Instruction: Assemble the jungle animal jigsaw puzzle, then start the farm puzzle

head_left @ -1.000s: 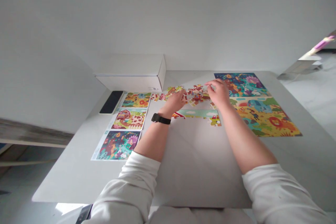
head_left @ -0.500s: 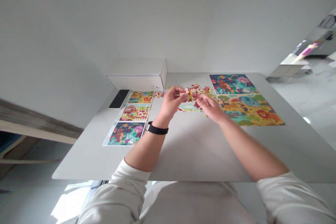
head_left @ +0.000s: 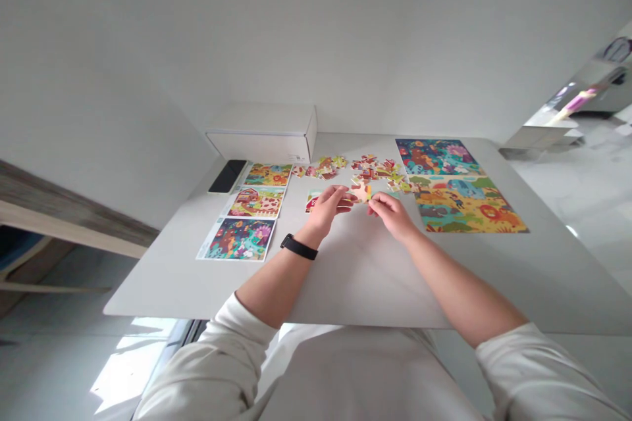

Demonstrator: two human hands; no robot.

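A pale pink and yellow jigsaw puzzle piece (head_left: pixel 362 193) is held just above the table between my two hands. My left hand (head_left: pixel 326 209), with a black band on the wrist, closes its thumb and fingers on the piece's left side. From the other side, my right hand (head_left: pixel 393 213) pinches the lower right edge. Beneath and behind the hands lies a strip of joined puzzle (head_left: pixel 312 200) showing part of a red barn; the hands cover most of it. Several loose puzzle pieces (head_left: pixel 376 168) are heaped beyond, with a smaller group (head_left: pixel 328 167) to their left.
At left lies a reference sheet (head_left: pixel 269 210) with three pictures, beside a black phone (head_left: pixel 228 176). A white box (head_left: pixel 261 145) stands behind them against the wall. Two finished puzzles, one dark (head_left: pixel 437 156) and one yellow (head_left: pixel 467 207), lie at right on the grey table (head_left: pixel 365 283).
Both hands have come down and nearer with the piece, which now shows its pale side more fully. More of the loose pieces and the barn strip are uncovered. The view has shifted slightly.
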